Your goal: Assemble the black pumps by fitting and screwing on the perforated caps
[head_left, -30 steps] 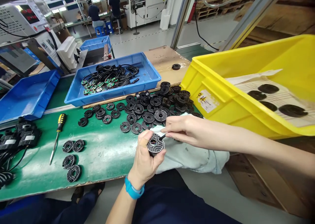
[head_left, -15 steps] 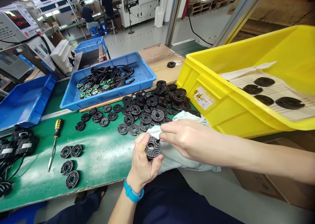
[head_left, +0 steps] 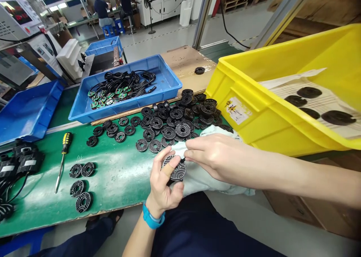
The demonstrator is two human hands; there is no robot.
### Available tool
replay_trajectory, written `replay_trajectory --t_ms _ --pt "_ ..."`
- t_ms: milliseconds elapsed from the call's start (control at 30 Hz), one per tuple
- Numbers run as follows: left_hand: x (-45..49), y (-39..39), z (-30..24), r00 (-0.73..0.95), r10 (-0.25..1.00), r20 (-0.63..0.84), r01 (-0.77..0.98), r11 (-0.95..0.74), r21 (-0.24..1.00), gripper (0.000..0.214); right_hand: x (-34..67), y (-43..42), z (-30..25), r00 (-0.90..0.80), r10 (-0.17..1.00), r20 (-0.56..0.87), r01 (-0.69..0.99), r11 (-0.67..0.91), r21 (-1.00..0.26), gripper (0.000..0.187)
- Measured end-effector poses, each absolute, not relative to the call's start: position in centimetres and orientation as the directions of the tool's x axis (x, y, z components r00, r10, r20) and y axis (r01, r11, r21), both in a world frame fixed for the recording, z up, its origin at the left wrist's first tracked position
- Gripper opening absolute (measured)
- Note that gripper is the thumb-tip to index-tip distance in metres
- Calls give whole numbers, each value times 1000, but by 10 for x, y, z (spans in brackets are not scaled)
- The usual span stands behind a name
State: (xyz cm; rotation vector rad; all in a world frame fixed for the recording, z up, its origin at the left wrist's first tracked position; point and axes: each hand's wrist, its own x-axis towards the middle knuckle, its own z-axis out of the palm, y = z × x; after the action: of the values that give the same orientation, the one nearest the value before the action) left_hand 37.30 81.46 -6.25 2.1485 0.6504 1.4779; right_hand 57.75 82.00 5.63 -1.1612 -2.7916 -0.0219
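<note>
Head — hands point(head_left: 163, 189) at black disc point(head_left: 179, 171).

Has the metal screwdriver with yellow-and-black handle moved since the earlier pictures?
No: the screwdriver keeps its place beside four round black discs on the green tabletop.

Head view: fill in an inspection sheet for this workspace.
Surface: green worktop, a cloth partly over its near edge.
Job's things: held disc, black and grooved; pile of similar discs; four discs set apart.
Clutter: screwdriver and black units at left.
Hands: left hand grips the held disc; right hand pinches a small dark piece at its edge, mostly hidden.
Cables: black cables with green boards in a blue tray; more cables beside the black units.
Surroundings: yellow bin holding dark discs at right; two people in the background.
</note>
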Motion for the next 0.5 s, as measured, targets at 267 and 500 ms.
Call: replay_trajectory --t_ms 267,500 --pt "376 818 -58 312 640 702 98 -757 646 45 584 819 56 -698 702 141 706 707 -29 25" --pt "382 818 -63 282 710 645 128 -694 709 61 591 818 50 -713 678 178 683 729 -43 24"
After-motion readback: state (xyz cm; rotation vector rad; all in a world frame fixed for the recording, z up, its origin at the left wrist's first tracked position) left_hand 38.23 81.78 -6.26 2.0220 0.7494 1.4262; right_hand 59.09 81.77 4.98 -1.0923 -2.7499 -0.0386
